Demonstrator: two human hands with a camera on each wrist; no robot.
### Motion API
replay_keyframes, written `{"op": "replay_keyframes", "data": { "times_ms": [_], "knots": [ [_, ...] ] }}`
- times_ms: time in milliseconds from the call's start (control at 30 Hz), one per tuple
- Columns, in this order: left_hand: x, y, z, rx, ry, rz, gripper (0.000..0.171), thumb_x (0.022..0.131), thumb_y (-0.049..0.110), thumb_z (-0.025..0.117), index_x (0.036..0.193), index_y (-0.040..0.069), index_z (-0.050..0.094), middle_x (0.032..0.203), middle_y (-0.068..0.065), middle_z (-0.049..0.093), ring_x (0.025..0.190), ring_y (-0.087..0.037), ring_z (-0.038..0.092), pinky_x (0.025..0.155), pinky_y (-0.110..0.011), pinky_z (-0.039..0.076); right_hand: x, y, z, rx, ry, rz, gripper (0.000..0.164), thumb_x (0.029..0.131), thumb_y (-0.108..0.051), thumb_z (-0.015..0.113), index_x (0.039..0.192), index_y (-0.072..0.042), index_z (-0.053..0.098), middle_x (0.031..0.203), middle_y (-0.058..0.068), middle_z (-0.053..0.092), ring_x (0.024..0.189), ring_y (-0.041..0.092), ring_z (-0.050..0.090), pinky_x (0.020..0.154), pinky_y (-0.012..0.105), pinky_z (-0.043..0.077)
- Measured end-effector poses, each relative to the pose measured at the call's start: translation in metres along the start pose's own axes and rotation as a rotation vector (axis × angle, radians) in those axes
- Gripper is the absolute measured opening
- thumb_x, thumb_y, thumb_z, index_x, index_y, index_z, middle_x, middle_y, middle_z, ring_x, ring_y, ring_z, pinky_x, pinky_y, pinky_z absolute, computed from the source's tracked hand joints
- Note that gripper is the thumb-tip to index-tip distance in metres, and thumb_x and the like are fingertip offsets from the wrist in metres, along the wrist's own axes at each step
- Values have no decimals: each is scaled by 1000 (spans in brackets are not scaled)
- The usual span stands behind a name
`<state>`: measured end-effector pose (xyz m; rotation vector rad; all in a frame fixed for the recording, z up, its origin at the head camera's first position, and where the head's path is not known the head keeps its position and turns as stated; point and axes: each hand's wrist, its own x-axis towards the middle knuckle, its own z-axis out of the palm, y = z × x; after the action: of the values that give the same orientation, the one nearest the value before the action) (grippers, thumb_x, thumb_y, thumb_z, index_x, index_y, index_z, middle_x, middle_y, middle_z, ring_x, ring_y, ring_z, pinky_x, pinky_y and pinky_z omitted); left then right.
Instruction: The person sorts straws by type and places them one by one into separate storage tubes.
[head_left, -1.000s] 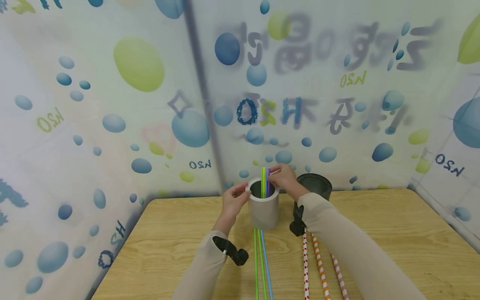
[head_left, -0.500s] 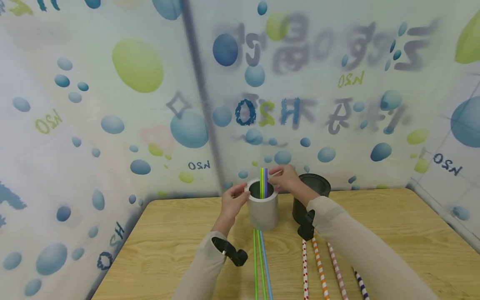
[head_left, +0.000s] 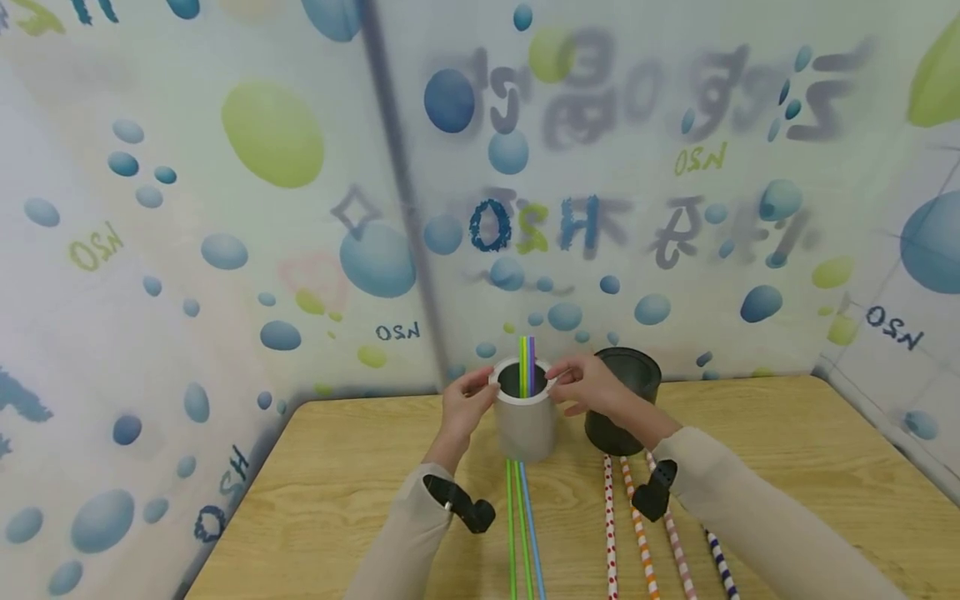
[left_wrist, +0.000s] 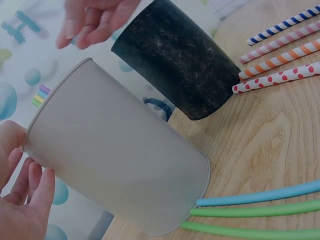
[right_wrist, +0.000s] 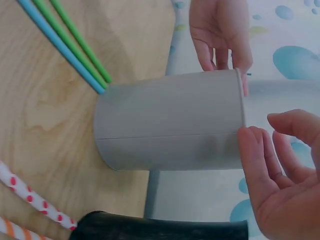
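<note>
A light grey cup (head_left: 525, 429) stands upright on the table, with several thin straws (head_left: 524, 367) in yellow, green and purple rising above its rim. My left hand (head_left: 467, 410) holds the cup's rim from the left; in the left wrist view its thumb and fingers (left_wrist: 42, 192) are at the rim. My right hand (head_left: 588, 387) is at the rim's right side, holding nothing. In the right wrist view its fingers (right_wrist: 257, 155) are extended beside the rim, thumb apart; whether they touch it I cannot tell. The straws' lower ends are hidden in the cup.
Right of the grey cup stands a black cup (head_left: 626, 408), partly behind my right hand. Two green straws (head_left: 517, 517) and a blue straw (head_left: 532, 533) lie before the grey cup. Several patterned paper straws (head_left: 637, 525) lie before the black cup. A printed curtain (head_left: 675, 208) hangs behind the table.
My right hand has let go of the straws and moved down and right to the rim's side. The purple straw now stands close to the others. My left hand stays in place.
</note>
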<state>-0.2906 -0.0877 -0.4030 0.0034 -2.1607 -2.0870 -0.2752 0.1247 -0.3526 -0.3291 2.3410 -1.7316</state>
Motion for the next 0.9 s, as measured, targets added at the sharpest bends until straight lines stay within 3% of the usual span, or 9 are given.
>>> {"op": "replay_keyframes", "data": {
  "times_ms": [233,667,900],
  "knots": [
    [0,2,0,10,-3,-8,31,82,7,64,113,1,63,100,-10,58,84,-15,51,73,-24,51,-14,17,6,5,-29,-8,27,80,-6,65,104,4,57,87,11,58,79,23,58,68,45,54],
    [1,0,0,2,-5,-15,32,81,7,65,112,1,63,100,-11,58,84,-15,51,73,-25,52,-26,59,40,75,-82,23,29,78,1,59,104,12,54,80,5,58,71,15,57,64,46,54],
    [0,1,0,-23,-18,-14,33,82,7,65,114,-2,62,102,-14,58,82,-13,51,72,-25,52,-29,76,64,113,-40,100,27,78,1,60,103,10,55,78,5,57,68,16,56,61,39,54]
  ]
}}
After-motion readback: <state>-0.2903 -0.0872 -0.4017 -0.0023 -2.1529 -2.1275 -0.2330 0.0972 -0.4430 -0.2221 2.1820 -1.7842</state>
